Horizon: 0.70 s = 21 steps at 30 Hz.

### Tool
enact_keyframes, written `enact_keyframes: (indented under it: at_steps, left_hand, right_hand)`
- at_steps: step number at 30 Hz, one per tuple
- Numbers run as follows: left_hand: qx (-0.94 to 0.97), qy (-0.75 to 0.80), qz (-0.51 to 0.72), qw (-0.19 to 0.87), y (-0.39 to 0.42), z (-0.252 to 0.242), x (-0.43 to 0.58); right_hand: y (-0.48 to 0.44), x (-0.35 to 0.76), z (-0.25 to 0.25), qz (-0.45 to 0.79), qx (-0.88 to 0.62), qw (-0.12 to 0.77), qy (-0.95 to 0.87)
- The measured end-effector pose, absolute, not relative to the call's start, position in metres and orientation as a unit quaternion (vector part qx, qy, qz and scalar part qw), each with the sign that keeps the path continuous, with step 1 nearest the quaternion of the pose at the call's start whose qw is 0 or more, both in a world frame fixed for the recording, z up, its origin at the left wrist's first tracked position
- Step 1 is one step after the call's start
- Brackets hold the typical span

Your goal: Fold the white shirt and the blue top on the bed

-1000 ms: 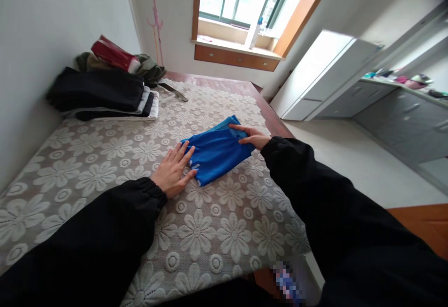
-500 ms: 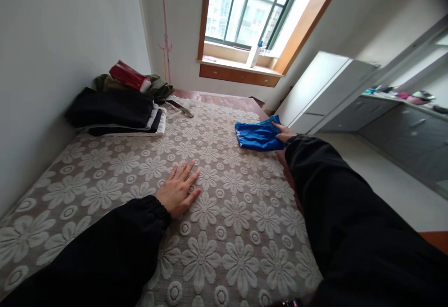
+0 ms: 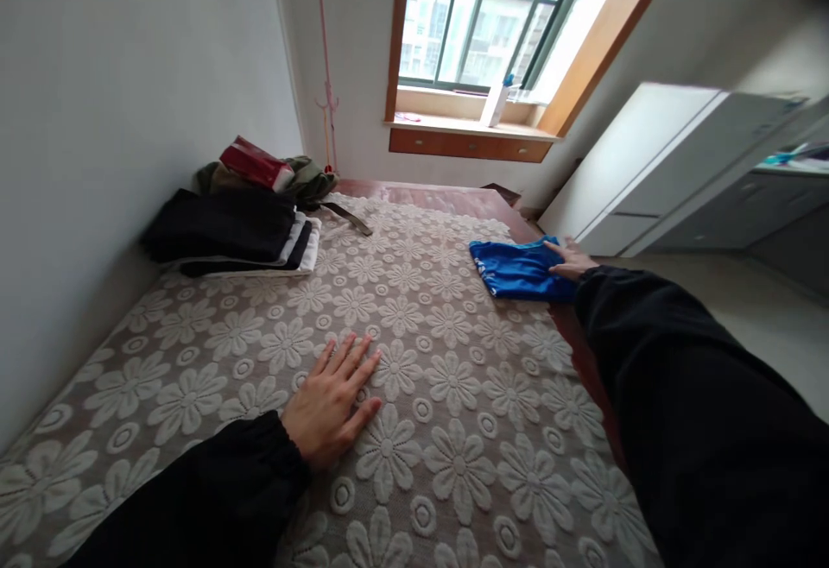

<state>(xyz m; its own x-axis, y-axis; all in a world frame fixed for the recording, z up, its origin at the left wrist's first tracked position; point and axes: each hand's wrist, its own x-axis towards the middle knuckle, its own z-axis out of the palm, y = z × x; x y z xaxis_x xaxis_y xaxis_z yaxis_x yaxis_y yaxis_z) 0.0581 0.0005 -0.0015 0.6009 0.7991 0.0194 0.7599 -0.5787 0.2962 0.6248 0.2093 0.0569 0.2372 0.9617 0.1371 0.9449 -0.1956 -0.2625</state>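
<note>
My left hand (image 3: 333, 400) lies flat on the flower-patterned tablecloth (image 3: 453, 387), fingers spread and holding nothing. To the right, a folded blue garment (image 3: 518, 270), shiny with white print along its left edge, rests near the cloth's right border. My right hand (image 3: 570, 259) touches the garment's far right corner, its fingers stretched out and apart over the fabric. Black sleeves cover both forearms.
Against the left wall sits a stack of folded clothes (image 3: 224, 227), with a red tissue pack (image 3: 256, 162) and olive-green fabric (image 3: 311, 178) behind. Beyond are a pink coat stand (image 3: 324, 41), a window (image 3: 483, 15) and a white fridge (image 3: 631, 154).
The view has tilted and turned a little, so most things sit lower and farther right. My right hand's fingers have loosened from the garment's edge and spread. My left hand stays flat.
</note>
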Motion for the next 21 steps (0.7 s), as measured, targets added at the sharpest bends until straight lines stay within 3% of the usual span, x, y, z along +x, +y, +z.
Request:
enact_keyframes:
  at_steps: [5, 11, 16, 21]
  left_hand:
    - [0.874, 0.459, 0.029, 0.16, 0.0, 0.009, 0.063]
    - [0.867, 0.458, 0.059, 0.189, -0.001, 0.009, 0.063]
    - [0.864, 0.444, 0.11, 0.209, -0.002, -0.002, 0.059]
    - [0.855, 0.426, 0.147, 0.256, -0.001, -0.002, 0.054]
  right_hand:
    - [0.231, 0.58, 0.033, -0.011, -0.77, 0.149, -0.62]
    - [0.23, 0.516, -0.011, 0.087, -0.735, 0.09, -0.666]
    - [0.24, 0.471, 0.039, 0.128, -0.745, 0.116, -0.645]
    - [0.278, 0.312, 0.081, 0.232, -0.659, 0.189, -0.69]
